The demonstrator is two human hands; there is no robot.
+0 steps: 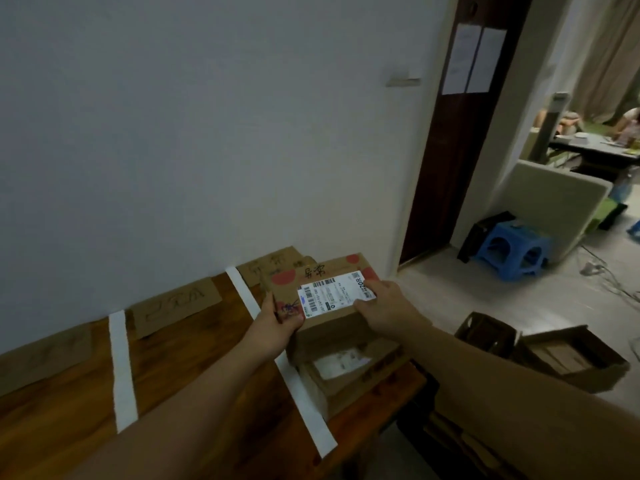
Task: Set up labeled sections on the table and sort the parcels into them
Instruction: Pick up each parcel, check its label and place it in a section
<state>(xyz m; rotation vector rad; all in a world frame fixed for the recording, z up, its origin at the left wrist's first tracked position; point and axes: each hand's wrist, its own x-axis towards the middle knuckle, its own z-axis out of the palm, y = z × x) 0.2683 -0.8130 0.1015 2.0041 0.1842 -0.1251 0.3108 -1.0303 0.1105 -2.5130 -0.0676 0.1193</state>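
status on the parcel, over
Left hand and right hand both grip parcel. Held over right section, past tape strip. Second parcel lies below it.

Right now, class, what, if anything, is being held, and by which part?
A cardboard parcel, gripped by its two ends: left hand on the left end, right hand on the right end.

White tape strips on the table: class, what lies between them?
Head view: between the left strip and the right strip, a handwritten cardboard sign sits at the wall; before it the wooden table is bare.
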